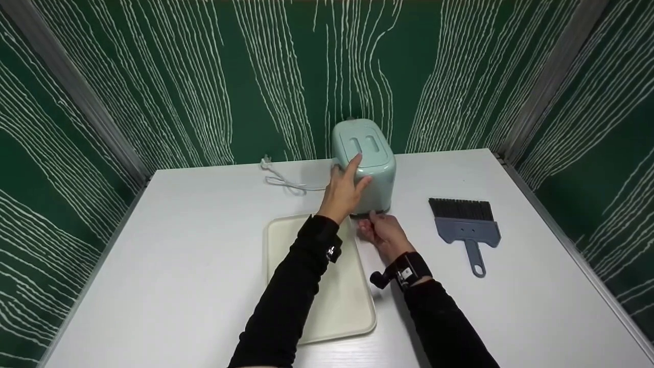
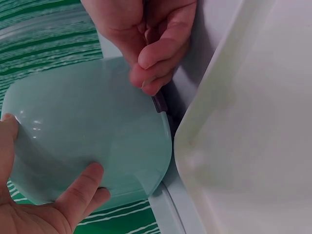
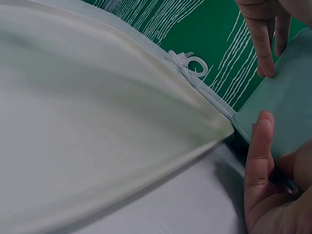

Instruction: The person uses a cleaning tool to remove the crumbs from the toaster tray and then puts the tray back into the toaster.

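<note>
A mint-green toaster [image 1: 380,186] stands at the back of the white table, two slots in its top. My left hand [image 1: 343,191] rests on it with fingers spread, one finger reaching onto the top and others along the left side. Low at the toaster's near end, my right hand [image 1: 386,232] pinches a dark piece at the base, which looks like the crumb tray [image 2: 160,102]. In the right wrist view, thumb and fingers [image 3: 261,151] partly hide that piece. The toaster's near wall [image 2: 87,122] faces the left wrist camera.
A cream rectangular tray [image 1: 337,301] lies just in front of the toaster, under my left forearm. To the right is a grey-blue brush [image 1: 467,230] with dark bristles. The white cord and plug [image 1: 278,176] lie left of the toaster. Green patterned panels [image 1: 179,92] surround the table.
</note>
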A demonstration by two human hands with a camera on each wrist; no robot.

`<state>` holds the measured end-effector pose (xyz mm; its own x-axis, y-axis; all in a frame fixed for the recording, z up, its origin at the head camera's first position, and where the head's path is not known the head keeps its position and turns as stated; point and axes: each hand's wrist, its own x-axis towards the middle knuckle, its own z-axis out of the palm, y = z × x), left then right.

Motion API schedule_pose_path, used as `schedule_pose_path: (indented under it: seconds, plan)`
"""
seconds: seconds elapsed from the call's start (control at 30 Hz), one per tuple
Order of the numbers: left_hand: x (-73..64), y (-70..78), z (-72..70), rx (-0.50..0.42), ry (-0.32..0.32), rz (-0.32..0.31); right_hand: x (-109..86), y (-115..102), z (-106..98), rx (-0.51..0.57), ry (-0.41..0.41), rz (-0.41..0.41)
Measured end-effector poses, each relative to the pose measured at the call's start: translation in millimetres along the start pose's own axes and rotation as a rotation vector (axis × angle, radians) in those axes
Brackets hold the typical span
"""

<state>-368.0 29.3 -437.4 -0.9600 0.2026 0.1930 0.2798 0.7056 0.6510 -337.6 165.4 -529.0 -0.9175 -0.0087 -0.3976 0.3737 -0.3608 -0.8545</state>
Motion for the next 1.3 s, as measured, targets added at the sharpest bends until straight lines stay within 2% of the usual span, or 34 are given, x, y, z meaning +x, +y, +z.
schedule_pose_path:
  seconds: [0.43, 0.7, 1.1, 1.3]
  plan:
    - [0.3, 2.8, 0.0, -0.006, -0.016, -0.028, -1.0, -0.3, 1.3, -0.042, 0.003, -0.007]
    - [-1.7, 1.1, -0.6, 0.023, 0.005, 0.031, -0.1, -0.8, 1.3, -0.103, 0.019, -0.006]
    - [-0.5, 1.1, 0.3, 0.012, 0.002, 0.007, 0.7, 0.8, 2.9, -0.1, 0.018, -0.019]
    - [-1.0, 0.7, 0.1, 0.018, 0.008, 0.016, 0.4, 2.3, 3.7, -0.057, 0.014, -0.03]
